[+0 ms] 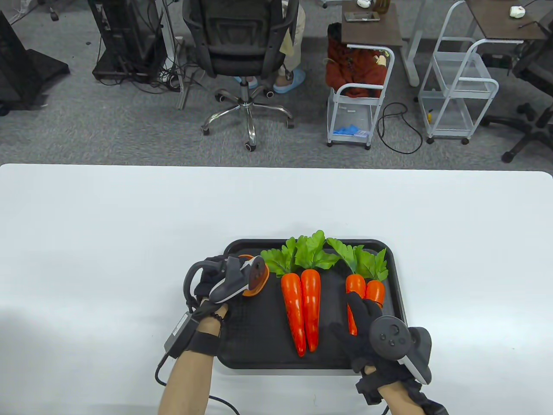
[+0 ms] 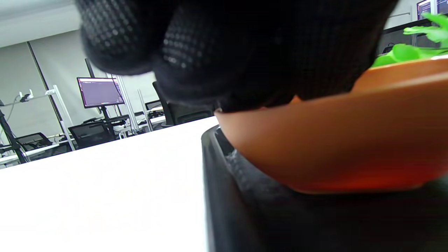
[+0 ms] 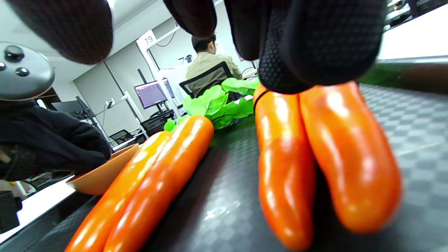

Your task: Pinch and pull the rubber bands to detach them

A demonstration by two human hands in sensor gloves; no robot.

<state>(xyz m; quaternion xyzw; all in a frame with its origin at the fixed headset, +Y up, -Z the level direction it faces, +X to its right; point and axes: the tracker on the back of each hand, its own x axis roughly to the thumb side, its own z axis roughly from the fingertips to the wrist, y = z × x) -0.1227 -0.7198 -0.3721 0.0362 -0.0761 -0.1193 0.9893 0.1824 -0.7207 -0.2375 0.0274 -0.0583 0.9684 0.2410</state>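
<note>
Progress: early, by my reading. Two bundles of toy carrots lie on the black tray (image 1: pixel 242 346) on the white worktop (image 1: pixel 108 225): the left pair (image 1: pixel 301 309) near the tray's middle, the right pair (image 1: pixel 365 290) toward its right side.

The right wrist view shows a thin dark band (image 3: pixel 258 98) around the right pair near the tops, so that rubber band looks not yet detached. No band is visible on the left pair; I cannot tell whether one is there.

Your right hand (image 1: pixel 367 328) rests on the right pair, fingers (image 3: pixel 315 45) pressing its upper part; whether they pinch the band is hidden.

Your left hand (image 1: pixel 211 285) sits over the orange bowl (image 2: pixel 332 140) at the tray's left corner; its grip cannot be read.

Remaining: pinch, pull off.
</note>
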